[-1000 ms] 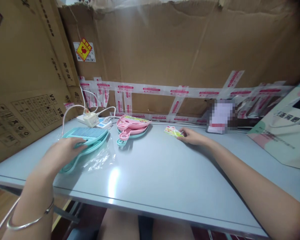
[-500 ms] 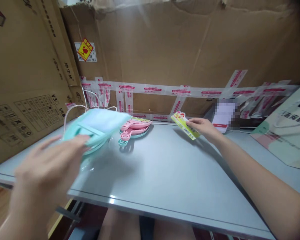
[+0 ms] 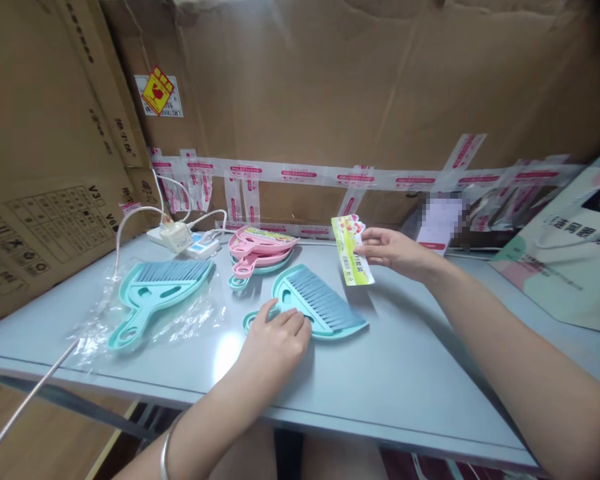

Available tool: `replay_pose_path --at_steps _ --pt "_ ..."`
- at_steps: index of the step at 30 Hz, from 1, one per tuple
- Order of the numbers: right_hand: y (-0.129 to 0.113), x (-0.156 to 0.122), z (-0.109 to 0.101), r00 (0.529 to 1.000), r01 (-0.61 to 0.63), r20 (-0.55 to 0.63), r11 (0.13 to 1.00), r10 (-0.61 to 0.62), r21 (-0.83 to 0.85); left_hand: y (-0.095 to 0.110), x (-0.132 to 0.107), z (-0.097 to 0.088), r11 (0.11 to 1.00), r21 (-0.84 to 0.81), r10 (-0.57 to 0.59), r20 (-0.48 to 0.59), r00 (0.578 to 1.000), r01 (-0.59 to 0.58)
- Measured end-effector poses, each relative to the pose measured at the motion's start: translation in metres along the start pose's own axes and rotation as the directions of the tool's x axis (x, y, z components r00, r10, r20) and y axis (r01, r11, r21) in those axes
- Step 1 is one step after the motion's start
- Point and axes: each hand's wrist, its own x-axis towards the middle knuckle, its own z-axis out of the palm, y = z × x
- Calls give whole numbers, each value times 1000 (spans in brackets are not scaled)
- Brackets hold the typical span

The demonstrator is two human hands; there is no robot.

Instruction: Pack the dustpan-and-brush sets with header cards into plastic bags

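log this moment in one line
left hand: touching teal dustpan-and-brush set | right hand: holding printed card | nearby: second teal set on clear plastic

A thin, smooth silver bangle (image 3: pixel 165 456) rings the otherwise bare left forearm (image 3: pixel 225 415). The right forearm (image 3: pixel 505 343), left hand (image 3: pixel 281 339), right hand (image 3: pixel 393 253) and thighs (image 3: pixel 340 459) are bare.

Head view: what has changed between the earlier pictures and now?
The left hand has carried one turquoise dustpan-and-brush set rightward from the pile at left to mid-table, and is at its handle end. The right hand has raised the yellow-green card off the table. The other turquoise set and the pink dustpans stayed put.
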Motion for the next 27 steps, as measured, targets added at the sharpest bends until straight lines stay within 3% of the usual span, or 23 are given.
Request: replay_pose_path --at_steps 3,7,10,13,15,18,21,23,24,27 --pt "-2 -6 10 989 -36 139 997 45 -65 -3 0 0 997 -63 -42 59 997 46" --pt "3 -10 24 946 -48 308 985 97 -163 -11 -10 -9 989 -76 -125 -18 992 123" --pt "7 -11 32 924 -84 350 973 157 -217 -19 -20 -13 966 -58 -254 -65 965 251" --pt "7 -10 38 922 -104 338 962 189 -253 -23 -28 -11 943 -116 -317 -28 948 312" --pt "6 -9 40 947 -70 287 964 145 -255 -24 -30 -8 937 -153 -320 -9 947 315" --pt "4 -6 35 983 67 181 977 -30 -204 -23 -31 -5 930 -200 -318 -14 948 308" --pt "-1 -5 26 975 205 129 958 -182 -202 -22 -31 -4 919 -238 -330 -21 944 315" --pt "-5 -8 23 937 342 186 877 -294 -337 -22 -31 -6 914 -251 -333 -20 943 317" --pt "-6 -11 24 905 425 241 793 -352 -437 -22 -31 -6 914 -256 -331 -17 944 316" --pt "-6 -20 40 776 625 460 424 -432 -655 -21 -31 -9 911 -267 -326 6 945 315"
